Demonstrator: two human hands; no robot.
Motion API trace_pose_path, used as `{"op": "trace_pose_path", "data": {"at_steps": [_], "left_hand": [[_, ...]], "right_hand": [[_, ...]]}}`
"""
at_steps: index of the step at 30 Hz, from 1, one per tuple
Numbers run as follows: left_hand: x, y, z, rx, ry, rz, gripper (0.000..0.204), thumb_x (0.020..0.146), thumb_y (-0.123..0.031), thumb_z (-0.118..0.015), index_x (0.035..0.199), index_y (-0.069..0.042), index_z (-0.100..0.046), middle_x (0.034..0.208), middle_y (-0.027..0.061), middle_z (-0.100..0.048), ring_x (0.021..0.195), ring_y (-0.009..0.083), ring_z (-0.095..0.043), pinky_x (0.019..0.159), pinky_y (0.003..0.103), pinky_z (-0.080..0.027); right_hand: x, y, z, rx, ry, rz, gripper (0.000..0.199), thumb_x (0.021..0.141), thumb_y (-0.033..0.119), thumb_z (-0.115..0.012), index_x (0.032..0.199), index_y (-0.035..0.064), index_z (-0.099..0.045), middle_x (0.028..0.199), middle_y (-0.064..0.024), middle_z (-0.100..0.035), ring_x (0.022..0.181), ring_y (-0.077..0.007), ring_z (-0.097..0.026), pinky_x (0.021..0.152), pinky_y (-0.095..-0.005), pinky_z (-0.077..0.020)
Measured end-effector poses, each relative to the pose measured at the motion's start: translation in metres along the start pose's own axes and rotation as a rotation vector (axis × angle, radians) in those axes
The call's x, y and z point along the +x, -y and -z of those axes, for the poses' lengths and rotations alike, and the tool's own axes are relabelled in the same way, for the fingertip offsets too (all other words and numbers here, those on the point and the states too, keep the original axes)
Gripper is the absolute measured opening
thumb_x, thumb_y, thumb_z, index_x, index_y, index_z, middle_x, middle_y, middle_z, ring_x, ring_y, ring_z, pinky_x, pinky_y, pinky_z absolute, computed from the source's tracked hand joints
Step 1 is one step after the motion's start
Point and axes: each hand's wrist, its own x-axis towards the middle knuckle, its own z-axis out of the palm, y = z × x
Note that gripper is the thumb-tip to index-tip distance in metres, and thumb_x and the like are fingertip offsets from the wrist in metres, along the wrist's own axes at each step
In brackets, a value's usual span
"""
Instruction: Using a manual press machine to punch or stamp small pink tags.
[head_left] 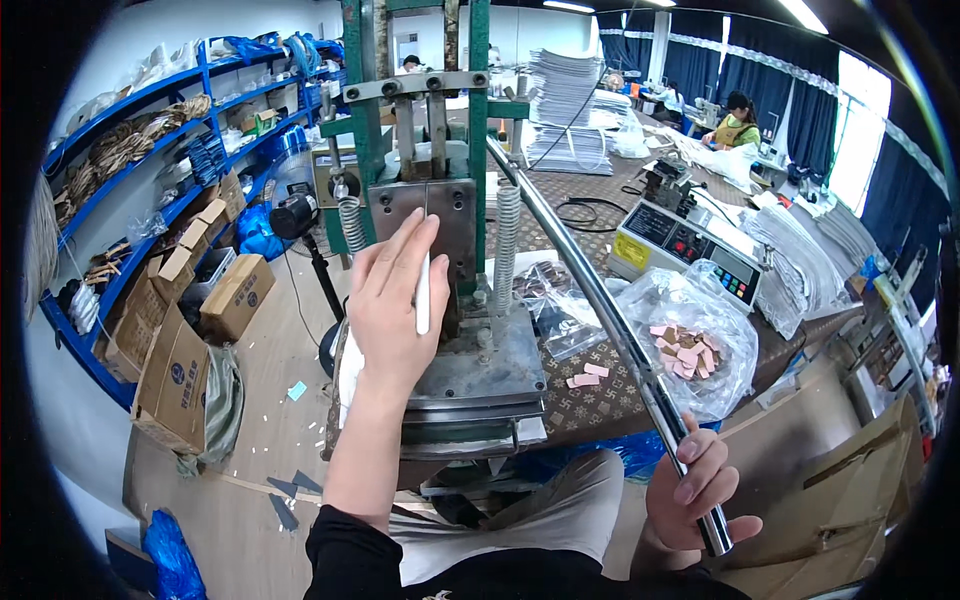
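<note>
**At the hand press, one hand on the piece, one on the lever**

My left hand (392,300) lay flat over the steel bed of the green-framed press (440,200), fingers together and stretched toward the die block. Under them I pinned a thin white strip (423,292), which stood upright along the front of the block, its upper end level with my fingertips. The press sat at the near edge of the bench (590,400), with a coil spring on either side of its column.

My right hand (695,490) was wrapped around the low end of the long chrome lever (600,300), fingers clamped on the bar near its tip, close to my knee. The bar ran up and away from that hand to the head of the press.

Just right of the lever, on the patterned bench top, a clear plastic bag (690,345) held small pink tags, and two loose pink tags (587,376) lay beside the press bed. Farther back stood a grey control box (685,250) with buttons. Cardboard cartons (190,330) crowded the floor at my left beneath blue shelving (150,130).
</note>
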Motion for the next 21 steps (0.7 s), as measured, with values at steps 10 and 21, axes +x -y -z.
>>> {"op": "trace_pose_path", "data": {"at_steps": [10,21], "left_hand": [[-0.0070,0.0014,0.0025,0.020,0.012,-0.003,0.041,0.090,-0.004,-0.076,0.131,-0.006,-0.073,0.132,0.0137,-0.073,0.105,0.0323,-0.069,0.096,0.040,-0.052],[-0.0025,-0.0006,0.0066,-0.082,-0.116,-0.017,0.038,0.084,0.003,-0.080,0.121,-0.004,-0.077,0.128,0.0138,-0.075,0.104,0.0309,-0.072,0.087,0.038,-0.057]], "right_hand": [[0.0018,0.0022,-0.0031,0.042,0.023,-0.025,0.067,0.108,0.073,-0.023,0.077,0.0216,-0.054,0.092,0.0003,-0.060,0.115,-0.0242,-0.054,0.128,-0.0561,-0.0180],[-0.0006,0.0030,0.0004,0.033,0.015,-0.017,0.066,0.107,0.073,-0.022,0.080,0.0213,-0.052,0.093,0.0002,-0.057,0.116,-0.0266,-0.052,0.128,-0.0564,-0.0164]]}}
